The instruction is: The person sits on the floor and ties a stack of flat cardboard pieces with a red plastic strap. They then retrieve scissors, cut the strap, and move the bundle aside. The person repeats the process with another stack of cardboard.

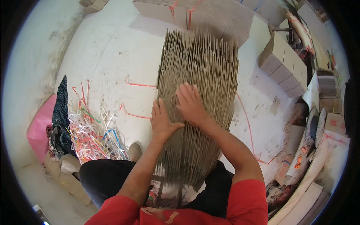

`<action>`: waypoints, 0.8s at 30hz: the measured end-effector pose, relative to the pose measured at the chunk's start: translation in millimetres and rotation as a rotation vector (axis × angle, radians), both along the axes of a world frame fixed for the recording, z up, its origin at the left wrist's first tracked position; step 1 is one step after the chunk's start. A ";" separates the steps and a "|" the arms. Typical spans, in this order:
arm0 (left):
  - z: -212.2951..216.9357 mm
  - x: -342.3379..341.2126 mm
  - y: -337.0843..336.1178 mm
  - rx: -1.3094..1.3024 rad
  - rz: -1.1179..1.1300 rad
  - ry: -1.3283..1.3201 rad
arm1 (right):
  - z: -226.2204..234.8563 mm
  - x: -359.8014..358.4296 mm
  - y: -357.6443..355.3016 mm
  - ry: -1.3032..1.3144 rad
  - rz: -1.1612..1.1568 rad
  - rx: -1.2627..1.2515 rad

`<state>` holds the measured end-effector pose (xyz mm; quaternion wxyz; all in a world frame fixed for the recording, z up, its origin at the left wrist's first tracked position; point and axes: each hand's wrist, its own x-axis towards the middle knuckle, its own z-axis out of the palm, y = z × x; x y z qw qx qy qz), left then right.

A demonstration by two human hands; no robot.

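Red sleeves and your dark trousers fill the bottom of the view, and your two bare forearms reach up from them onto a tall stack of flattened cardboard sheets (197, 93). That stack stands on edge on the pale concrete floor (112, 52), leaning back toward your lap, its many thin edges fanned toward you.

Your left hand (162, 122) lies flat near the stack's left side, fingers spread, thumb hooked over the sheets, its grip open and pressing rather than clasping. Your right hand (190, 103) rests just beside it, palm down on the edges, grip also open.

With only flat palms on top, the sheets could slide apart and splay sideways, especially on the unsupported right side. Loose red strapping (137, 84) on the floor, and a tangle of cut plastic straps (93, 131) near your shoe (134, 151), could catch a foot if you shift. Another strapped cardboard bundle (195, 15) lies close behind, so a toppling stack would strike it.
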<state>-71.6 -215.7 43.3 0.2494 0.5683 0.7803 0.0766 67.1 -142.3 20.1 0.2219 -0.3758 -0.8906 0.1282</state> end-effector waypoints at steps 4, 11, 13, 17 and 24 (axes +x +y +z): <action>-2.1 -21.9 -2.4 0.054 0.021 -0.023 | 17.7 8.0 -18.1 -0.180 -0.113 -0.138; -0.9 -34.6 -3.0 0.035 0.036 -0.064 | 18.2 0.0 -22.5 -0.347 -0.112 -0.236; -1.0 -36.3 -2.9 0.028 0.037 -0.057 | 28.0 -5.6 -20.6 -0.394 -0.223 -0.318; 6.7 -39.0 -3.0 -0.012 0.054 -0.062 | 33.1 -14.1 -22.9 -0.292 -0.471 -0.455; 3.0 -44.7 -4.9 0.004 0.052 -0.087 | -3.7 -16.9 -18.8 0.554 -0.706 -0.764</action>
